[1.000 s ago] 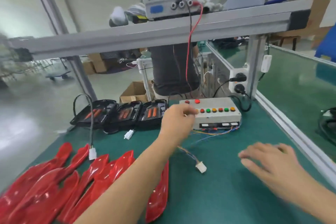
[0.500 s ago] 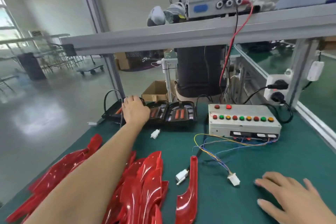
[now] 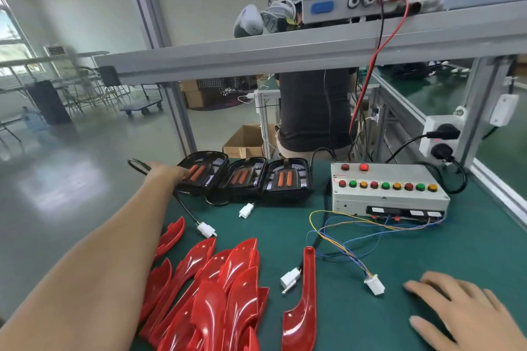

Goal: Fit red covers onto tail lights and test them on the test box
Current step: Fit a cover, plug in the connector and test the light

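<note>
Left hand (image 3: pixel 166 172): my arm reaches far across the green bench (image 3: pixel 470 251) to the leftmost tail light. My fingertips lie on its near left edge; I cannot tell whether they are clenched on it or only touching, since the housing hides them. I judge I am about to pick this unit up.

Tail lights: three black housings sit in a row at the back of the bench, open faces up, orange strips showing inside. The leftmost (image 3: pixel 204 172) is under my fingers, the middle (image 3: pixel 242 177) and right (image 3: pixel 286 178) touch each other. They have no red covers on yet.

Lead (image 3: pixel 188 212): a black cable runs from the leftmost light toward me and ends in a white plug (image 3: pixel 206 229), lying loose, not connected.

Covers (image 3: pixel 216 293): a pile of glossy red covers lies near my left forearm, close at hand for fitting. One cover (image 3: pixel 303 305) lies apart to the right, by another loose white plug (image 3: pixel 289 279).

Test box (image 3: pixel 387 189): a grey box with red, green and amber buttons stands at the back right. Its coloured wires trail forward to a white connector (image 3: pixel 375 286), left within reach so a light can be plugged in.

Right hand (image 3: pixel 462 313): rests flat on the bench near that connector, fingers released and spread, holding nothing.

Progress: I judge this an early step, with fitting and testing still ahead.
</note>
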Tool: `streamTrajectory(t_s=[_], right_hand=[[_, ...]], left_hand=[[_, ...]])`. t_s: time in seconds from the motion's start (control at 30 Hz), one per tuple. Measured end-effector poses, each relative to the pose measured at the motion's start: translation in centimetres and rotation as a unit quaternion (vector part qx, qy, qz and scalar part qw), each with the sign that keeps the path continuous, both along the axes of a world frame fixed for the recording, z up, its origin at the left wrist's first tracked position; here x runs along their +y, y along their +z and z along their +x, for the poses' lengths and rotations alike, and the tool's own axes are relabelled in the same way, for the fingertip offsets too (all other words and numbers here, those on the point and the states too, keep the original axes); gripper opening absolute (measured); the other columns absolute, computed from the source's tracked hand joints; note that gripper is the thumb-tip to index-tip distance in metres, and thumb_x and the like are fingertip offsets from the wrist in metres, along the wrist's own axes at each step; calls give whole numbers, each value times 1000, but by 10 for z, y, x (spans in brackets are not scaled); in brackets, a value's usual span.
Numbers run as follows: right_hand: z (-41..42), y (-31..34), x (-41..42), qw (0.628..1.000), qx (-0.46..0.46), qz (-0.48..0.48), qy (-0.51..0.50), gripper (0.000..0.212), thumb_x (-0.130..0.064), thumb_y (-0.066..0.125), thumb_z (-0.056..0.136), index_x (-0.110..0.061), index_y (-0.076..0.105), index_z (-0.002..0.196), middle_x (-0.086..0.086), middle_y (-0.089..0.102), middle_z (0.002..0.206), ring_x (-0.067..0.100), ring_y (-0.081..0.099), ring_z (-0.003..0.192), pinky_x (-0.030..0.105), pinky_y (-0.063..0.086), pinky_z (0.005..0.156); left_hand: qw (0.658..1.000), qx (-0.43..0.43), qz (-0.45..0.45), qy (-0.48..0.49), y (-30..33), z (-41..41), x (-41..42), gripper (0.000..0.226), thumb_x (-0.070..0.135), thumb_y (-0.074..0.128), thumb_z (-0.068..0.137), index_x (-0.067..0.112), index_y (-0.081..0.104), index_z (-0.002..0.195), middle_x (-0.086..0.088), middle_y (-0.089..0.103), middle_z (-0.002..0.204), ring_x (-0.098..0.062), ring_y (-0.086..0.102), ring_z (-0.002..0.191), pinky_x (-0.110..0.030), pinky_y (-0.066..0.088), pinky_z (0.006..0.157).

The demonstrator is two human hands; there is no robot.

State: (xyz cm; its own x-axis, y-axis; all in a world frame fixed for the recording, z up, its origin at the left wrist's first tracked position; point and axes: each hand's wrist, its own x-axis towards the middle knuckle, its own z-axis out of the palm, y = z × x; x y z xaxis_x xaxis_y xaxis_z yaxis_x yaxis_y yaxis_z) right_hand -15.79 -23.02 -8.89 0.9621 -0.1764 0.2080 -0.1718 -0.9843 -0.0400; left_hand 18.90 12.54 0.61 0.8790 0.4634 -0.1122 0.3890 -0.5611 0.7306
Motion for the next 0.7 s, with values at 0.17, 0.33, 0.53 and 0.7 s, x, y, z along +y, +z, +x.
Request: streamTrajectory(t_s=[0.17,0.33,0.53,0.7], right_hand=[[-6,9,8,999,38,36,-3,79,-63,2,94,-34,75,85,-4,69,77,24,68,57,44,55,45],[-12,15,10,997,70,30,-25,75,-62,3,95,-36,74,89,-6,69,79,23,69,61,42,55,46],[-7,17,8,995,91,43,-16,41,-62,23,89,-57,33,129,-21,34,137,14,39,130,36,36,108],[-10,12,7,992,107,60,-30,54,-69,25,91,-54,9,141,-22,10,149,5,14,140,32,13,117]], left_hand=[[971,-12,-238,15,-15,1,1,16,7,62,89,5,50,78,-10,50,65,-23,53,52,-29,47,43],[937,-38,-344,45,-5,1,1,27,15,48,98,16,42,72,-2,54,43,-10,44,20,-17,33,21],[890,-117,-439,42,22,-18,-22,15,9,45,98,11,48,84,-6,51,74,-18,56,50,-22,41,26],[837,-187,-514,-1,48,-69,-57,16,8,51,96,8,51,80,-8,58,77,-16,60,58,-23,51,40]])
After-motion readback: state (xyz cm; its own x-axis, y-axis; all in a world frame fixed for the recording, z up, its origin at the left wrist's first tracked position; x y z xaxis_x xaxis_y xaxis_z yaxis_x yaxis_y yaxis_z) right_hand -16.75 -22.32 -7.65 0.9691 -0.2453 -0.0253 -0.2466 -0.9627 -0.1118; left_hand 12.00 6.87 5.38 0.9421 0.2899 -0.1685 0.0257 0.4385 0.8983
